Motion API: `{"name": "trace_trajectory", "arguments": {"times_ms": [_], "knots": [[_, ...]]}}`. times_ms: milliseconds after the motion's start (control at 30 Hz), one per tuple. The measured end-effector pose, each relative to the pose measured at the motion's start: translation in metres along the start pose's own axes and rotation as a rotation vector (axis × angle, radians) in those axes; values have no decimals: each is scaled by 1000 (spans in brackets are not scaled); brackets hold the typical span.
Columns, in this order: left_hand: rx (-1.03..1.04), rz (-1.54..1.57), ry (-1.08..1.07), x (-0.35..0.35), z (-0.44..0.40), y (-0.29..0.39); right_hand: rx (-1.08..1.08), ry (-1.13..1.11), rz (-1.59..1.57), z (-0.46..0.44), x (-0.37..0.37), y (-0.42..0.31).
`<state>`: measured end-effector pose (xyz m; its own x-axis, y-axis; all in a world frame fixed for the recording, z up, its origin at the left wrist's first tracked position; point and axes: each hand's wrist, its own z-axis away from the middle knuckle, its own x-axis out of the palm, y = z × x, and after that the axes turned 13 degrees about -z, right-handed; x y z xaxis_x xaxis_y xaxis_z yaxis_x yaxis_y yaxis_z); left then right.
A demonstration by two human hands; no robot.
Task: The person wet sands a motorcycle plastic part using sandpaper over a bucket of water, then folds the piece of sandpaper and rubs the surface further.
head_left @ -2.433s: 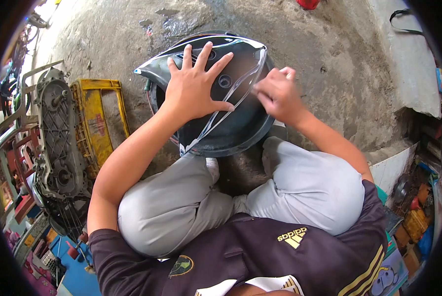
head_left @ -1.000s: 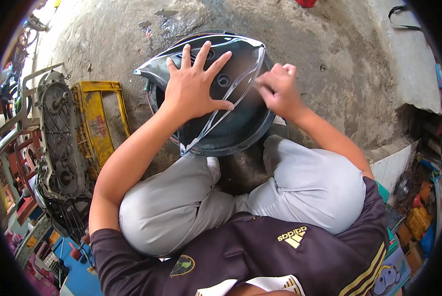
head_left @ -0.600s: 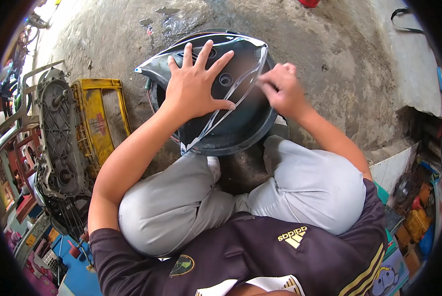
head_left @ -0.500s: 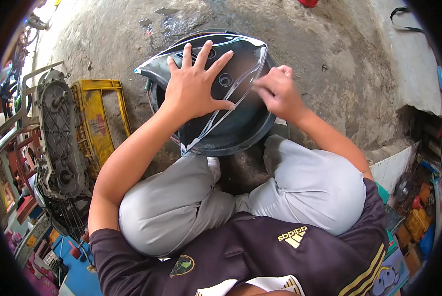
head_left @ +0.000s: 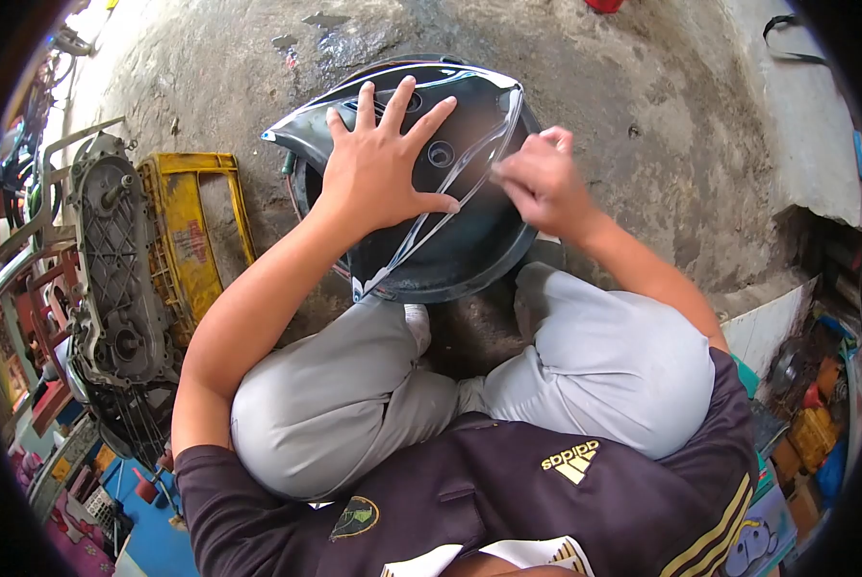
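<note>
Rests the left hand (head_left: 373, 178), spread open, on a black panel (head_left: 471, 133) across a basin (head_left: 445, 286) on the floor (head_left: 662, 154); curls the right hand (head_left: 546, 185) near the panel's edge, cannot tell around what.

Left hand (head_left: 366, 183) lies palm-down, fingers (head_left: 398, 106) spread, while the right hand (head_left: 551, 188) is curled

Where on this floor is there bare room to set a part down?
The widest bare patch is concrete floor between the right hand and the grey slab. A narrower strip runs between the yellow crate and the black basin. The left is crowded around the metal casing.
</note>
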<state>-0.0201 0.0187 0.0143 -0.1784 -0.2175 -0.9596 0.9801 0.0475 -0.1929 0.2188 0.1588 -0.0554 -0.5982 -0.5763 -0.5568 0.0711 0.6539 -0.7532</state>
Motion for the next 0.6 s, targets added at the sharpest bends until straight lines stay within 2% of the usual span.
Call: {"name": "trace_trajectory", "arguments": {"times_ms": [100,200,233,300,367,433,467,567,600], "knots": [[-1,6,-1,3,2,1,20,48,13,-2,2,-7],[-1,3,0,1,0,1,-88,-114,-135,2,8,-20],[-3,5,-5,1,0,1,-86,-112,-135,1,7,-15],[1,2,-2,1,1,1,-8,35,-21,-1,4,0],[-2,-2,4,2,1,1,12,25,-29,0,4,-5],[-3,-10,6,3,1,1,-83,-125,-96,3,7,-17],[0,-10,6,2,0,1,-103,-107,-61,3,7,-16],[-2,-12,-2,2,2,1,32,-3,-7,-1,0,-2],[-2,-10,2,3,2,2,18,-15,-30,0,2,-3]]}}
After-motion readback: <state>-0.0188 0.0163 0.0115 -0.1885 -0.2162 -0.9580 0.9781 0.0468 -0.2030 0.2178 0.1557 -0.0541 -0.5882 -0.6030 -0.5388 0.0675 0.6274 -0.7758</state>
